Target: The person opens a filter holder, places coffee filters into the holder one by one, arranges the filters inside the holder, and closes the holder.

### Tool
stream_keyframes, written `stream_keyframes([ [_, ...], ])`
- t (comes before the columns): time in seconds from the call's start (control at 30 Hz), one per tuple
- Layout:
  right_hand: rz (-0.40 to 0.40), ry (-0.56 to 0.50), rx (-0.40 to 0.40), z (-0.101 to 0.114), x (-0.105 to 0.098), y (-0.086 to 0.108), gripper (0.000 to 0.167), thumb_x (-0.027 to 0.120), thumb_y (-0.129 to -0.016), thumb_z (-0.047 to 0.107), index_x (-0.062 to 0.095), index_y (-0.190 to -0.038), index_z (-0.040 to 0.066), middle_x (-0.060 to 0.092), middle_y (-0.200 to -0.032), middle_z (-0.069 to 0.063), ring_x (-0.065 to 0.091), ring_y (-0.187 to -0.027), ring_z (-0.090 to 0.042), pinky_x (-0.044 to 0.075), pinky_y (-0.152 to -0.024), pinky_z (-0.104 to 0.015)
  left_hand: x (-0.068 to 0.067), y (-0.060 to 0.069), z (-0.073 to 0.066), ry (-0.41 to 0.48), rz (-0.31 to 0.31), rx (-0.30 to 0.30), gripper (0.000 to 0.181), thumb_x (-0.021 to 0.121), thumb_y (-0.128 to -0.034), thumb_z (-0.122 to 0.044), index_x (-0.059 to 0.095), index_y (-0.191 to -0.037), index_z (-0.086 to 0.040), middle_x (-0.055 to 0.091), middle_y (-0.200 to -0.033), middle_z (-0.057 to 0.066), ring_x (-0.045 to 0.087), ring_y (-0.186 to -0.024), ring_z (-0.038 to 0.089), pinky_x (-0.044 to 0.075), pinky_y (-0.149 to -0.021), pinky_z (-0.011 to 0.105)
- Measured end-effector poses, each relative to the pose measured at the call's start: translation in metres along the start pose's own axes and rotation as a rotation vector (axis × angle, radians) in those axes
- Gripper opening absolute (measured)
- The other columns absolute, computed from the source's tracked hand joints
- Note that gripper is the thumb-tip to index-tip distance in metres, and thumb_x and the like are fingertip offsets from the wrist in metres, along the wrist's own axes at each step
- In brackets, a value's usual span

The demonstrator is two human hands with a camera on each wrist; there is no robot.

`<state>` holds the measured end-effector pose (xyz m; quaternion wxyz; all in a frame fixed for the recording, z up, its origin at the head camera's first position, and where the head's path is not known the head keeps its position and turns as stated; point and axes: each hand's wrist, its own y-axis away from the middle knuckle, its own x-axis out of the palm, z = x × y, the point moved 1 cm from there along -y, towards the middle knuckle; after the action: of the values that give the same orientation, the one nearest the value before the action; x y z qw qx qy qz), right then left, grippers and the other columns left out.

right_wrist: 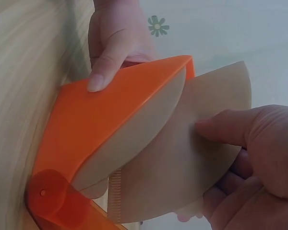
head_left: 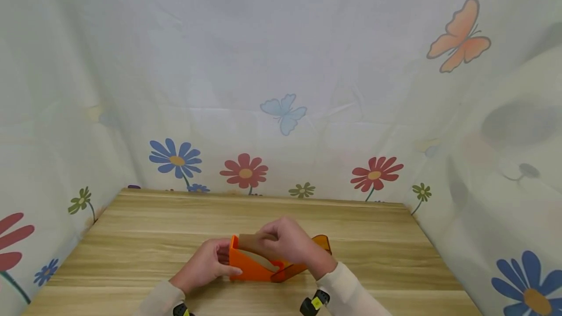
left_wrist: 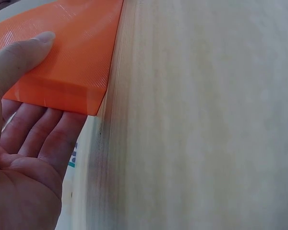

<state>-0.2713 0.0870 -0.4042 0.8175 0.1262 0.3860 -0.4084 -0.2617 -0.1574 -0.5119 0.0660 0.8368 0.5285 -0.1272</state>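
An orange coffee filter holder (head_left: 247, 268) stands on the table with its translucent amber lid (head_left: 322, 242) swung open to the right. My left hand (head_left: 205, 263) grips the holder's left end, thumb on the near face and fingers around the far side, as the left wrist view shows. Between thumb and fingers my right hand (head_left: 291, 242) pinches a brown paper coffee filter (right_wrist: 175, 158) with a crimped edge. That filter is partly out of the holder's open top. More brown filter paper (right_wrist: 139, 129) sits inside the holder.
The wood-grain table (head_left: 167, 223) extends around both hands. Behind it and at the sides hangs a pale curtain (head_left: 210, 72) printed with flowers and butterflies.
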Motion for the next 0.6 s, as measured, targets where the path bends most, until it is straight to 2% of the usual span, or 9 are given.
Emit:
stream_keyframes([
  [0.1,0.020,-0.027,0.034,-0.0005,0.0034,-0.0002,0.015,0.070,-0.096,0.011,0.082,-0.095,0.021,0.069,-0.073,0.010,0.052,-0.056,-0.005,0.043,-0.050,-0.019,-0.0006,-0.0004,0.0013,-0.002,0.004,0.005,0.057,0.089,-0.0790,-0.035,0.069,-0.127,-0.011,0.077,-0.114,0.005,0.073,-0.098,0.018,0.058,-0.084,0.020],
  [0.27,0.039,-0.037,0.027,0.0003,0.0065,-0.0003,0.016,0.071,-0.096,0.011,0.083,-0.099,0.022,0.072,-0.079,0.013,0.051,-0.058,-0.003,0.040,-0.051,-0.018,-0.0007,0.0007,0.0010,-0.007,0.007,0.016,0.054,0.089,-0.0796,-0.035,0.070,-0.125,-0.011,0.077,-0.113,0.005,0.074,-0.098,0.018,0.059,-0.084,0.021],
  [0.47,0.072,-0.039,0.038,0.0007,0.0088,-0.0020,0.014,0.071,-0.098,0.020,0.083,-0.101,0.026,0.071,-0.077,0.014,0.046,-0.053,-0.005,0.035,-0.049,-0.019,-0.0005,0.0013,0.0010,0.004,0.013,0.021,0.052,0.088,-0.0809,-0.033,0.070,-0.125,-0.011,0.077,-0.114,0.006,0.074,-0.099,0.018,0.059,-0.085,0.021],
  [0.6,0.068,-0.026,0.038,-0.0007,0.0099,-0.0031,0.015,0.070,-0.098,0.017,0.083,-0.100,0.024,0.071,-0.077,0.013,0.046,-0.052,-0.004,0.034,-0.048,-0.019,-0.0005,0.0013,0.0014,0.010,0.014,0.021,0.052,0.088,-0.0813,-0.032,0.070,-0.125,-0.011,0.077,-0.114,0.006,0.074,-0.099,0.019,0.059,-0.085,0.021],
])
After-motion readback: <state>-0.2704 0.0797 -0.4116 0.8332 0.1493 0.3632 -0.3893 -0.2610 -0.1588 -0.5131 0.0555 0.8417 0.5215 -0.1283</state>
